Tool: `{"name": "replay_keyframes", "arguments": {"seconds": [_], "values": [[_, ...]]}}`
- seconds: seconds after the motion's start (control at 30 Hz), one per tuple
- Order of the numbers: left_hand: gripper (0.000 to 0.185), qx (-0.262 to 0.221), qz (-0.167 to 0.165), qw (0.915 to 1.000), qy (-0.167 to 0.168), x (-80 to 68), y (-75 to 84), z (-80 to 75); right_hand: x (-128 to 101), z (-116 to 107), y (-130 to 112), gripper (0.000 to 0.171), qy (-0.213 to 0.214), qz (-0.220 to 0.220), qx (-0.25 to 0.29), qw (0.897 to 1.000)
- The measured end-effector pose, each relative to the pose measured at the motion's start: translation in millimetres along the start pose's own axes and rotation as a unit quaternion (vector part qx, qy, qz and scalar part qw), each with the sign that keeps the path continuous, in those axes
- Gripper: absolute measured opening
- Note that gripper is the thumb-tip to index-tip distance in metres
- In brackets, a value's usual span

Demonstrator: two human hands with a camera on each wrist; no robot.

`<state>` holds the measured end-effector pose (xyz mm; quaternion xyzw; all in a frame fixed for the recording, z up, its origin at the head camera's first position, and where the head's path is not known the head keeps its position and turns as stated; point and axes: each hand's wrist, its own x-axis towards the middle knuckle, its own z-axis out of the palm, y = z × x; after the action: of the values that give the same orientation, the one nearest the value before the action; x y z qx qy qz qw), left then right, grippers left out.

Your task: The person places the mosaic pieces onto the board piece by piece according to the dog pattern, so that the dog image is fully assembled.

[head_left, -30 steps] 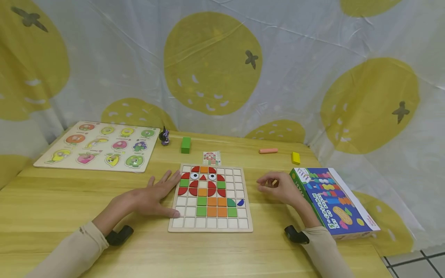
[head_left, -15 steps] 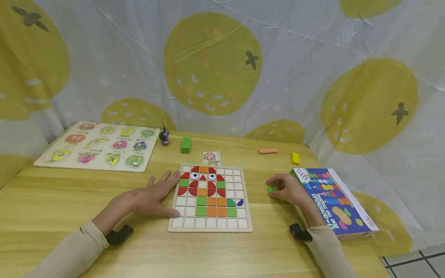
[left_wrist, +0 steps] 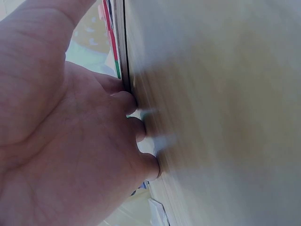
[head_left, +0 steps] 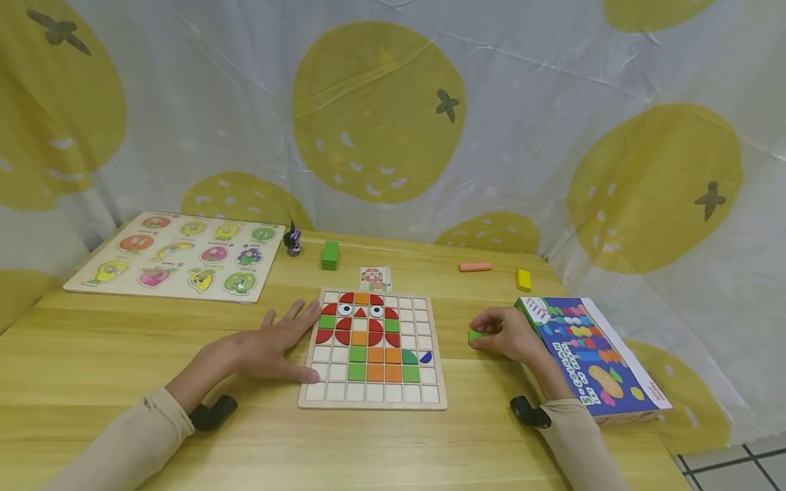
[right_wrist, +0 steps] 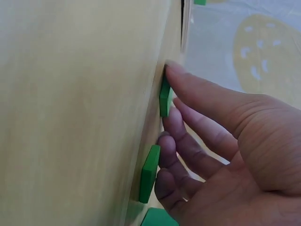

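A wooden mosaic board (head_left: 314,393) lies in the middle of the table, its grid partly filled with red, orange, green and white tiles and two eye pieces. My left hand (head_left: 270,351) rests at its left edge, fingers spread, thumb over the rim; in the left wrist view the palm (left_wrist: 70,141) shows beside the table surface. Right of the board, the right hand (head_left: 506,334) pinches a green tile (head_left: 473,336) between thumb and fingers. The right wrist view shows this green tile (right_wrist: 165,99) under the thumb tip, and another green tile (right_wrist: 149,175) by the lower fingers.
A small pattern card (head_left: 375,279) lies behind the board. Further back are a green block (head_left: 329,256), a dark figurine (head_left: 292,240), an orange stick (head_left: 475,266) and a yellow block (head_left: 523,280). A fruit puzzle (head_left: 178,256) is at left, a colourful box (head_left: 592,354) at right.
The right hand first moved right, away from the board, and a green tile came into view at its fingertips. Since then it has shifted very slightly left. My left hand stays in place.
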<state>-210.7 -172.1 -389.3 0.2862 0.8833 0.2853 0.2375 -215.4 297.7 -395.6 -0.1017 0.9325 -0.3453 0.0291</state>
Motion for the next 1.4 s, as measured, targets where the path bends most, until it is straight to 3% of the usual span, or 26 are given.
{"name": "replay_keyframes", "arguments": {"seconds": [0.6,0.87,1.03,1.2,1.4], "values": [[0.123,0.002,0.000,1.0000,0.002,1.0,-1.8,1.5,2,8,-2,0.022,0.004,0.022,-0.006,1.000],[0.123,0.003,-0.001,1.0000,0.002,0.7,-1.1,1.4,1,9,-7,0.018,0.007,0.007,-0.022,1.000],[0.123,0.004,-0.001,1.0000,0.001,1.0,-1.0,1.3,3,14,-16,0.018,0.010,-0.032,0.011,0.999],[0.123,0.006,-0.004,1.0000,0.002,0.8,-0.7,1.5,4,31,-45,0.007,-0.037,-0.084,0.078,0.993],[0.122,0.013,-0.005,0.9999,0.002,1.9,-0.9,1.4,-1,65,-87,0.007,-0.131,-0.108,0.157,0.973]]}}
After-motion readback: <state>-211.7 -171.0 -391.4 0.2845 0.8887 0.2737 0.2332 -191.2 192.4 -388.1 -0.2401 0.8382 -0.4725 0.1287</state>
